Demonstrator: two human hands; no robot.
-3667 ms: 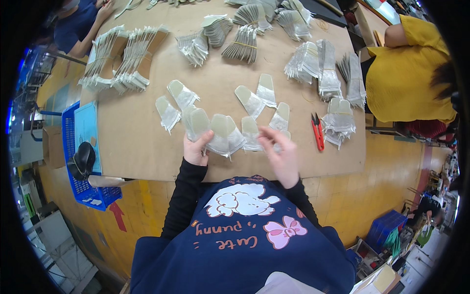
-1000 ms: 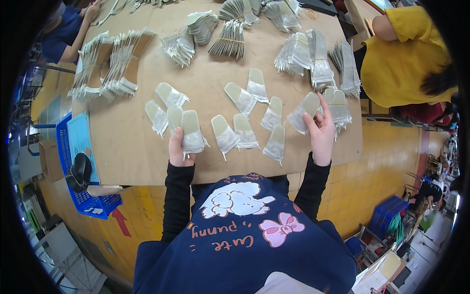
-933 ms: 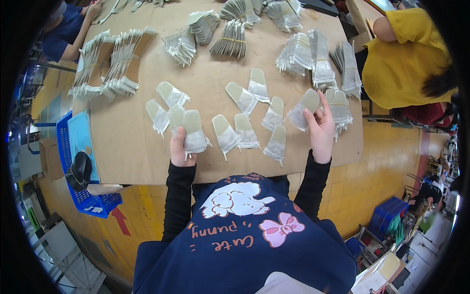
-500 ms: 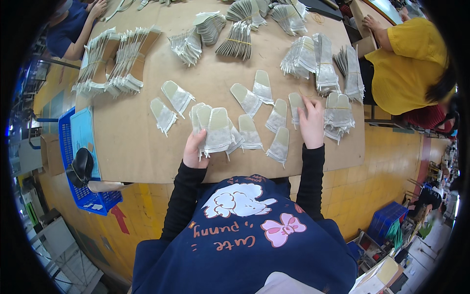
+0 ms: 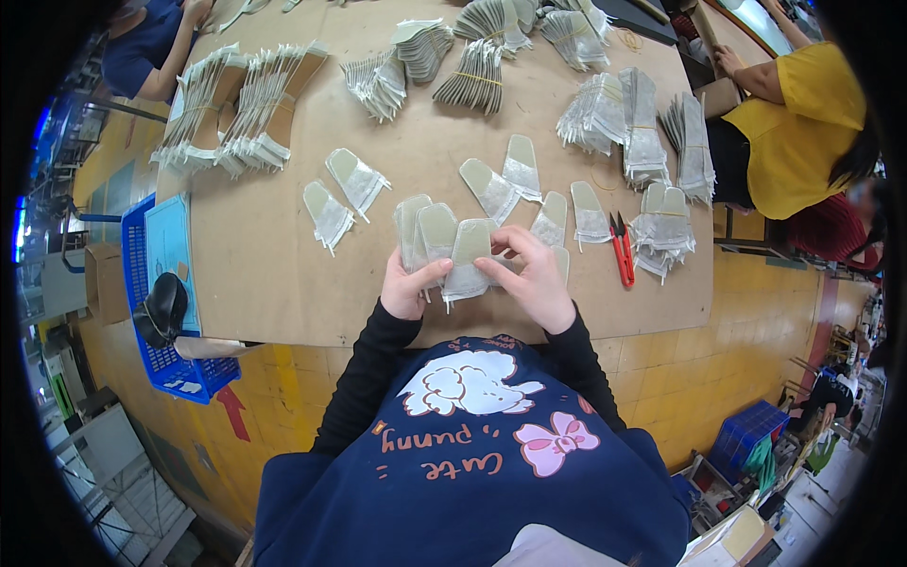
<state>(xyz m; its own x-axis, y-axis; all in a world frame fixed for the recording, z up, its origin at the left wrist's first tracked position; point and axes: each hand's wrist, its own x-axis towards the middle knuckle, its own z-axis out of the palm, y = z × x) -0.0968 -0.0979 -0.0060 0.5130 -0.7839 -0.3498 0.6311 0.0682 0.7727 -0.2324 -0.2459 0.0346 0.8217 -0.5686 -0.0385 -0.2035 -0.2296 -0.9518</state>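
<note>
My left hand grips a small fan of tongue-shaped fabric pieces, each with a beige-green rounded top and a whitish gauzy lower end with loose threads. At the fan's right side, my right hand pinches a single fabric piece between thumb and fingers, its edge overlapping the others. A similar piece is mostly hidden behind the right hand. Red-handled thread snips lie on the table to the right. Loose pieces lie about, such as one at left and one near the snips.
Banded bundles cover the table's far side, with taller stacks at far left and a pile at right. A blue crate stands off the left edge. Two co-workers sit nearby, one in a yellow top.
My right hand has come left from beside the loose pieces to the fan and now pinches a piece there. The snips now show where it was. The view has shifted slightly.
</note>
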